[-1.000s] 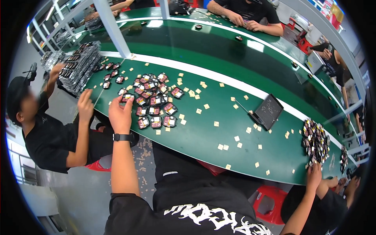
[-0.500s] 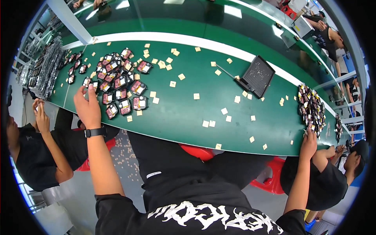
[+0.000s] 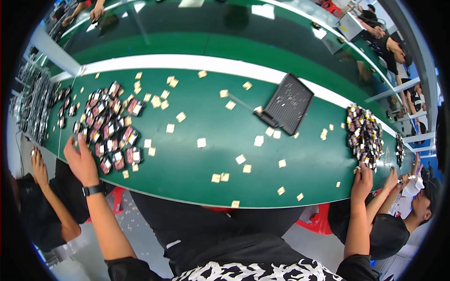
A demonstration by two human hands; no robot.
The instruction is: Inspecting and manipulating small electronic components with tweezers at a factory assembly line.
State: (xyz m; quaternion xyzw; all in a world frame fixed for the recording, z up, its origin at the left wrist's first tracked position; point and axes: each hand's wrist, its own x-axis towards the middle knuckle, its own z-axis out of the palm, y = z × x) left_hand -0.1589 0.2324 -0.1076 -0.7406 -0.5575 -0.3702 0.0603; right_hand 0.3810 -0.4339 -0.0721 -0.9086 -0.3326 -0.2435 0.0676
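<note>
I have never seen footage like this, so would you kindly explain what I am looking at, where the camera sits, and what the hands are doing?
This is no machine: a person wears a wide fisheye camera on the head, looking down, so straight edges bend. Both forearms enter from the lower edge. The left hand reaches, fingers spread, to the near edge of a pile of small red and black parts on the green table. The right hand rests at the table edge, just below another pile of dark parts; whether it holds anything is too small to tell. Small tan squares lie scattered about, and a black tray lies farther back. Other people sit on both sides.
</note>
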